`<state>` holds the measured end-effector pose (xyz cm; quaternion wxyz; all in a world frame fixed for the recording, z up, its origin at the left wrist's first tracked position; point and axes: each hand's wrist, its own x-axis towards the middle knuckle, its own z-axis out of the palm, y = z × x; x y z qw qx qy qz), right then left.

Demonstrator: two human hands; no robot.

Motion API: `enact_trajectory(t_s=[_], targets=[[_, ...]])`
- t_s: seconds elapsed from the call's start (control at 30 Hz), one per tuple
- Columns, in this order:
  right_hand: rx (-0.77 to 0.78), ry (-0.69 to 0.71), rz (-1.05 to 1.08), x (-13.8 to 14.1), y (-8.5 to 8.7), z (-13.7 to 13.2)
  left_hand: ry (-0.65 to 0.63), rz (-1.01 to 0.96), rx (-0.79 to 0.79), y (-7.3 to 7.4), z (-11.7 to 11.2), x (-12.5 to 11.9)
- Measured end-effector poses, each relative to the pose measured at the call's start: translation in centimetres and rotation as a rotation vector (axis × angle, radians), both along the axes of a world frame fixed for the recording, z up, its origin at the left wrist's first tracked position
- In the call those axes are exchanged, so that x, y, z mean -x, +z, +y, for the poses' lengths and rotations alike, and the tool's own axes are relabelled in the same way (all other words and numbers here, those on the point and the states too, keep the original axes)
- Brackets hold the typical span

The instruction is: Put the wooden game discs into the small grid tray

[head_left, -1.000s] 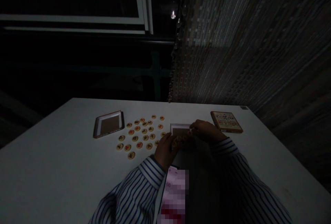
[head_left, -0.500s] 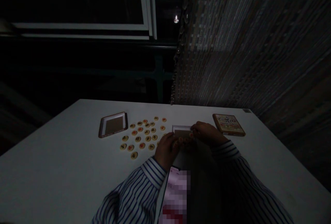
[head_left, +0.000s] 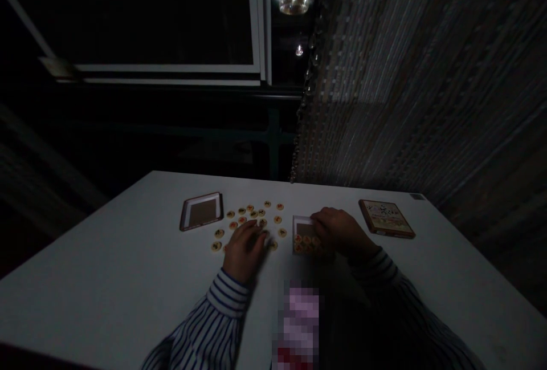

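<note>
Nearest the camera: a pink item [head_left: 299, 324], pixelated, can't identify it. Striped sleeves [head_left: 222, 301] run forward from both sides of it onto the white table [head_left: 128, 279].

Left hand [head_left: 245, 247]: palm down, fingers spread flat over the near edge of the loose round game pieces [head_left: 250, 210]. It touches or covers several of them. Too dim to tell whether a piece is pinched under the fingers. The rest of the pieces lie scattered just beyond and to the left of the fingertips, pale discs with red or dark marks.

Right hand [head_left: 337, 230]: fingers curled, holding the small tray [head_left: 302, 226] by its right edge, thumb at the far right corner. The tray sits flat on the table, just right of the loose pieces and between the two hands. A row of seated pieces [head_left: 304, 240] fills its near part; the far part is bare.

Further out: an empty tray [head_left: 201, 211] lies left of the scatter, apart from both hands. A printed box lid [head_left: 387, 218] lies flat to the right, beyond the right hand, not touched.

Background: window frame [head_left: 171, 68] at the far left, a beaded curtain [head_left: 405, 102] on the right, and a ceiling lamp [head_left: 294, 3] up top. The room is very dark.
</note>
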<state>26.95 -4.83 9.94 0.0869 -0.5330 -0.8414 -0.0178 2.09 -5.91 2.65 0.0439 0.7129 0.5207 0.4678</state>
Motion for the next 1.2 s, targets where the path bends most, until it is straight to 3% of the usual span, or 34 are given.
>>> enact_trajectory(t_s=[0.13,0.27,0.57,0.77,0.97,1.2], targets=[[-0.035,0.022,-0.032,2.0,0.0,-0.4,0.099,0.058,0.017,-1.1,0.4,2.9],[-0.044,0.087,-0.074,4.2,0.2,-0.5,0.105,0.14,-0.002,-2.6,0.5,4.8],[-0.003,0.245,-0.132,9.2,0.0,-0.7,0.135,0.272,-0.065,-4.2,0.4,5.1],[-0.04,0.233,-0.074,11.7,-2.3,-0.7,0.119,0.356,-0.03,-4.6,0.4,5.5],[-0.12,0.258,-0.039,12.4,-5.1,-0.5,0.165,0.408,-0.024,-4.9,0.3,5.5],[-0.12,0.278,0.01,12.4,-5.9,-0.7,0.274,0.407,0.018,-5.2,0.0,4.7]])
